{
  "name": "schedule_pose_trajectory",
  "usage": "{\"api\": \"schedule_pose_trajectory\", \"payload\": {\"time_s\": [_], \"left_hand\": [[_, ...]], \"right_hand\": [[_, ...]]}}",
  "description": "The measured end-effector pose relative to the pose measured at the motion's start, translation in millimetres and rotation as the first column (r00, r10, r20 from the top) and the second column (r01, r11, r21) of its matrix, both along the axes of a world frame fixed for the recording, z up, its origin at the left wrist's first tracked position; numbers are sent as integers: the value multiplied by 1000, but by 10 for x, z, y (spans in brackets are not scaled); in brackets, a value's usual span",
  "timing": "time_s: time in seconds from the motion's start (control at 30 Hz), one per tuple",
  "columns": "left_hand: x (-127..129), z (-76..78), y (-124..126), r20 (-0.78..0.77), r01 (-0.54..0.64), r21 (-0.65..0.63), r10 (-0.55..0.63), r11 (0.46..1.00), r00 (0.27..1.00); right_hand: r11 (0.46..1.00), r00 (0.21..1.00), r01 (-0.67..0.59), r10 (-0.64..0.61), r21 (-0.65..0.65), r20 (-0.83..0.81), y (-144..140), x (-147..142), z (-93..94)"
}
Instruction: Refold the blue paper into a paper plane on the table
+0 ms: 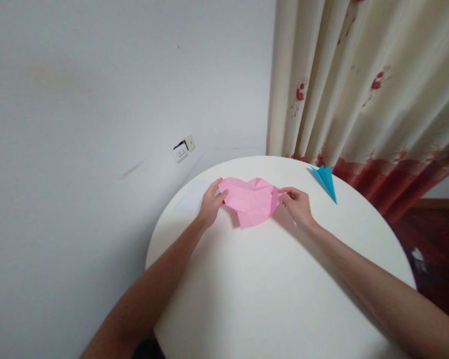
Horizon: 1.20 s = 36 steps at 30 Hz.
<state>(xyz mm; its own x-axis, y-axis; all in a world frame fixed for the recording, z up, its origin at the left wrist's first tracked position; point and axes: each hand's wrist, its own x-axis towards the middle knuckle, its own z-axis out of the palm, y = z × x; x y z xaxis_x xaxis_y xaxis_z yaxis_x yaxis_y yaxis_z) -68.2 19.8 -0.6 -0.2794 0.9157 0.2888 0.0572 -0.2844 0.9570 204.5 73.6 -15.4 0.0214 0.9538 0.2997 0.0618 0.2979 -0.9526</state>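
Already your pink sheet [251, 200] carries a web of creases, so a good part of the folding looks done. It lies on the far half of the white table [277, 299], partly lifted and puffed rather than pressed flat, with one corner hanging toward you. Your left hand [210, 204] pinches its left edge, thumb on top and fingers closed underneath. Your right hand [298, 205] grips the right edge the same way, fingertips closed on the paper. Both hands hold it between them, a little above or just on the tabletop; which of the two is hard to tell.

By the look of it, the sheet has no finished shape yet: the outline is irregular and no clean final form shows. I judge you are mid-way, with the shaping folds still to make and flatten.

A blue plane [326, 182], folded and complete, lies near the far right rim, well apart from your hands. A white sheet [192, 197], flat, lies just beyond your left hand.
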Motion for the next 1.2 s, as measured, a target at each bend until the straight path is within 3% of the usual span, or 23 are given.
{"api": "schedule_pose_trajectory", "payload": {"time_s": [0.1,0.17,0.27,0.4,0.57,0.7,0.83,0.9,1.03,1.2], "left_hand": [[77,-43,-58,30,190,-117,-188,975,982],[114,-90,-79,-8,201,-137,-204,970,979],[145,-154,-71,-39,108,-102,-112,989,993],[141,-146,-24,28,-96,-29,96,995,995],[-43,129,1,21,-303,64,302,951,953],[-431,440,-83,-163,-274,132,294,952,942],[-961,537,-261,-402,-350,225,414,909,817],[-1210,473,-363,-480,-384,240,452,892,752],[-1556,220,-557,-610,-441,206,467,874,640],[-1752,-67,-674,-715,-447,171,423,878,556]], "right_hand": [[997,995,58,-53,-51,88,67,55,-40],[994,988,82,-73,-68,133,96,82,-62],[992,977,101,-84,-78,196,123,114,-92],[995,964,96,-86,-30,252,154,136,-155],[996,989,73,-79,47,124,247,-3,-153],[995,1000,11,-8,104,-27,392,-379,88],[991,999,-44,41,125,26,599,-999,332],[992,985,-52,32,116,171,697,-1350,355],[987,965,-115,85,109,249,838,-1960,223],[985,928,-164,135,56,348,968,-2366,-14]]}}
